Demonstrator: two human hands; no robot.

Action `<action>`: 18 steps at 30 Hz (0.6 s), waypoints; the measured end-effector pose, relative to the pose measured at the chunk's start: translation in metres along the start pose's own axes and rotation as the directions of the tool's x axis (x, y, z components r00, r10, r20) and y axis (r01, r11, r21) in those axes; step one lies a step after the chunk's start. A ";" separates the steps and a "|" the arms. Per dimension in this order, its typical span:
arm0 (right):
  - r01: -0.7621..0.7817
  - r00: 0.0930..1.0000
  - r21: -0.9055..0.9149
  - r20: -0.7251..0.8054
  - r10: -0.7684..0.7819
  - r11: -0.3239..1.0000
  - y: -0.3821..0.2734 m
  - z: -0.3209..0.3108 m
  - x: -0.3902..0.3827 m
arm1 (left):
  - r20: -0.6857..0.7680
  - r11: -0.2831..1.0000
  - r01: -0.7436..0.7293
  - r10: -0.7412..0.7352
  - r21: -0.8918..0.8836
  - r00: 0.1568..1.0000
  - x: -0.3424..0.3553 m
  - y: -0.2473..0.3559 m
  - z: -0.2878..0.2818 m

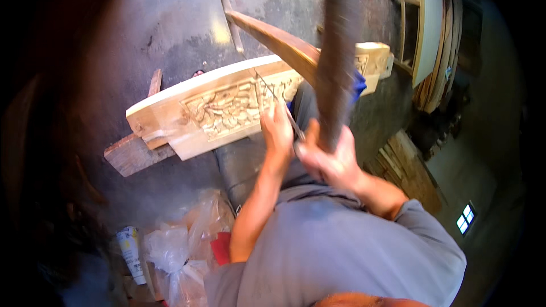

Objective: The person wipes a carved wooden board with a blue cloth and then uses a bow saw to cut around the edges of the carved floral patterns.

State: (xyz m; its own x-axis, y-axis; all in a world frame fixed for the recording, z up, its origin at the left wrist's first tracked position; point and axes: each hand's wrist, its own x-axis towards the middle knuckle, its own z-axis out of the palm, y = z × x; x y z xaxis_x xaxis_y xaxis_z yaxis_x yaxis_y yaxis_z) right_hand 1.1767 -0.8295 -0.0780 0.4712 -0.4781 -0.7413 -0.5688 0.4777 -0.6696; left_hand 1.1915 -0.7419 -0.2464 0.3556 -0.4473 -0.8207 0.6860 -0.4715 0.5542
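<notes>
In the head view, the near end of a wooden frame saw [304, 57] is gripped by the right hand [333, 159], fingers wrapped round it — presumably so the thin blade can be steered. The carved board [222, 111] is laid crosswise on the far side, a rough plank [133, 156] under its left end, apparently as a prop. By its near edge, the left hand [277, 131] is placed; whether anything is pinched cannot be told. The grey floor [170, 20] is stained; clear plastic bags [170, 244] are bunched near left — boards [438, 45] are stacked far right.

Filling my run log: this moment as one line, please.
right hand: grips wooden frame saw; left hand: beside saw blade, grip unclear; carved wooden board: behind blade in view
</notes>
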 end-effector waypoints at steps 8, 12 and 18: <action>-0.118 0.993 0.048 -0.016 0.118 0.992 0.010 0.027 0.046 | -0.090 0.946 0.066 -0.099 -0.316 0.991 0.030 -0.021 0.001; -0.074 0.997 0.011 -0.036 0.074 0.997 0.018 0.028 0.043 | -0.139 0.992 -0.056 0.071 0.110 0.988 0.028 -0.027 -0.004; -0.049 0.994 0.050 -0.099 0.054 0.998 0.020 0.038 0.037 | -0.113 0.931 -0.271 0.305 0.246 0.946 0.023 -0.027 -0.012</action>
State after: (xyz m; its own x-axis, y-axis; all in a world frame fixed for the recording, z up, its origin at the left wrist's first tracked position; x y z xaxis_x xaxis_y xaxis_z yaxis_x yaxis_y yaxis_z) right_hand 1.2083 -0.8102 -0.1204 0.3705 -0.5221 -0.7682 -0.5570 0.5370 -0.6336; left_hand 1.1885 -0.7298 -0.2818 0.6169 -0.4813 -0.6228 0.3862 -0.5044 0.7723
